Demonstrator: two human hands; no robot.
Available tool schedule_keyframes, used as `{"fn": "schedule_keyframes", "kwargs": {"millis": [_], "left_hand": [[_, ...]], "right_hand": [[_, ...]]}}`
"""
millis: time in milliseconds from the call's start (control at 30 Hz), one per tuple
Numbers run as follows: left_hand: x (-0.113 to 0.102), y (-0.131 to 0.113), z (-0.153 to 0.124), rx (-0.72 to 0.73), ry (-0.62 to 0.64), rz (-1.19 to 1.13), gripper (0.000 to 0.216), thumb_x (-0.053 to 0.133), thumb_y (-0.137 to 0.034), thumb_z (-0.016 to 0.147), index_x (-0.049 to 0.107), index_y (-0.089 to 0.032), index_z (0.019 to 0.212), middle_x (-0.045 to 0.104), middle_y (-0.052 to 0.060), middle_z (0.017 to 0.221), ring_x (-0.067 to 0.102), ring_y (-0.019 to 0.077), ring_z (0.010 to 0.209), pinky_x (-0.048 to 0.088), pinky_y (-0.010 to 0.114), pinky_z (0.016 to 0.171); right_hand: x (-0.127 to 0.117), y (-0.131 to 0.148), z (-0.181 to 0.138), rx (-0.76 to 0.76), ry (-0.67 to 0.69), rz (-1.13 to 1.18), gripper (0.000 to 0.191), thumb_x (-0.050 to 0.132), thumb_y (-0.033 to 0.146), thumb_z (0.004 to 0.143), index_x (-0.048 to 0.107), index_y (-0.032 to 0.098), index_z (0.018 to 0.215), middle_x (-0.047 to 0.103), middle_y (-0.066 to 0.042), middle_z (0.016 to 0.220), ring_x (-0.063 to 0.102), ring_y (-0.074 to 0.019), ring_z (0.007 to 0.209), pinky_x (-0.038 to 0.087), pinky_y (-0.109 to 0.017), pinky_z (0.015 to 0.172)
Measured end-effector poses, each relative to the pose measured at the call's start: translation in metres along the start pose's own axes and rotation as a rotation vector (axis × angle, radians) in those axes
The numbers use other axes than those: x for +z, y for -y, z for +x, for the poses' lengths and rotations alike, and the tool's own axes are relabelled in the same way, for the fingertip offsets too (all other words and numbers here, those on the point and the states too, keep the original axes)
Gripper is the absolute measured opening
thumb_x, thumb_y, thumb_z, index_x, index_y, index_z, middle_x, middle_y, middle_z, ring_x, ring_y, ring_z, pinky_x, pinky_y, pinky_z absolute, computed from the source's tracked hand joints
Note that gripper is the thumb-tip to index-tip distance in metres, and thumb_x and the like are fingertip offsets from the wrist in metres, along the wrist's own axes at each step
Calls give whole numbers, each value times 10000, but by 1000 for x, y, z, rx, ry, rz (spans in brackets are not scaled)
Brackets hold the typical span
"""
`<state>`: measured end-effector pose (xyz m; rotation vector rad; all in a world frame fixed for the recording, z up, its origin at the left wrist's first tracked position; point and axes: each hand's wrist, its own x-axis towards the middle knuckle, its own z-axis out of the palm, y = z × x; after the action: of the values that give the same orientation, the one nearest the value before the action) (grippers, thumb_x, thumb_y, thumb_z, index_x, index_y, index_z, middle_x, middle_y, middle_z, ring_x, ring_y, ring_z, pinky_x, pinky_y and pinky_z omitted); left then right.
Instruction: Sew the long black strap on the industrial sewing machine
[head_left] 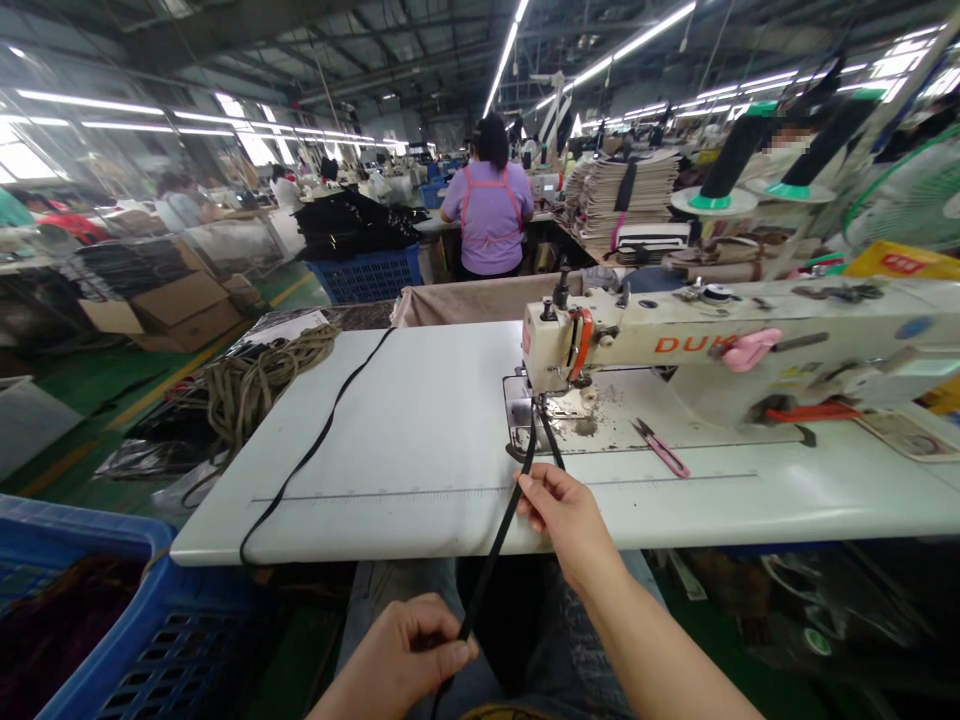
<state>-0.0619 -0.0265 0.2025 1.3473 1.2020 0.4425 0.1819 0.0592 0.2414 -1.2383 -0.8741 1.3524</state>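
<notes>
Black strap [501, 540] pinched in left hand [401, 655] fingers [450, 652], low before the desk [420, 430]. Right hand [566, 520] fingers [525, 485] closed on it higher, near the sewing machine [720, 345].

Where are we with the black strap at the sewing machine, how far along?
Looks done: black strap is fed under the sewing machine head. In hand: left hand pinches its near end, right hand guides it. Left: a long strap run across the table, seemingly unsewn.

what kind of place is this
Most likely a garment or sewing factory floor. An industrial sewing machine sits on a white worktable, thread cones stand behind it, and other workers sit at stations under long strip lights.
</notes>
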Motion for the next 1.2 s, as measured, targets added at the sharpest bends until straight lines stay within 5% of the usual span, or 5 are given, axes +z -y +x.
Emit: {"fn": "schedule_keyframes", "kwargs": {"millis": [433, 600, 733, 967, 1200], "left_hand": [[-4, -2, -2, 73, 6, -4, 459, 793, -603, 845, 817, -199, 1060, 670, 83, 997, 620, 256, 955, 457, 336, 846], [4, -13, 1, 84, 80, -136, 574, 775, -624, 876, 731, -183, 1240, 683, 108, 1102, 627, 262, 1021, 471, 356, 913], [4, -23, 4, 100, 25, -139, 486, 743, -603, 920, 754, -164, 1126, 705, 88, 992, 637, 245, 964, 478, 343, 885], [-5, -24, 14, 115, -164, -264, 569, 760, -652, 882, 740, -173, 1189, 723, 79, 917, 660, 224, 846, 530, 332, 791], [-4, -16, 21, 74, -259, -249, 638, 733, -711, 872, 747, -157, 1189, 715, 88, 891, 661, 217, 760, 541, 316, 651]], "right_hand": [[-5, -5, -9, 19, 148, -2, 471, 921, 524, 713, 803, 199, 1033, 658, 10, 723, 521, -109, 614, 302, -214, 520], [0, -5, -17, 79, 267, -115, 494, 814, 669, 801, 694, 193, 738, 617, 21, 604, 430, -89, 502, 265, -225, 486], [0, -5, -23, 44, 356, -258, 545, 701, 724, 873, 664, 206, 708, 646, 0, 614, 519, -121, 500, 332, -239, 487], [-33, -2, -36, -353, 73, -560, 314, 611, 497, 1011, 750, 230, 919, 709, -29, 795, 652, -192, 694, 506, -301, 657], [-94, 5, -18, -776, -145, -898, 194, 554, 296, 1039, 729, 243, 1105, 714, -69, 1016, 691, -247, 952, 573, -384, 864]]}}
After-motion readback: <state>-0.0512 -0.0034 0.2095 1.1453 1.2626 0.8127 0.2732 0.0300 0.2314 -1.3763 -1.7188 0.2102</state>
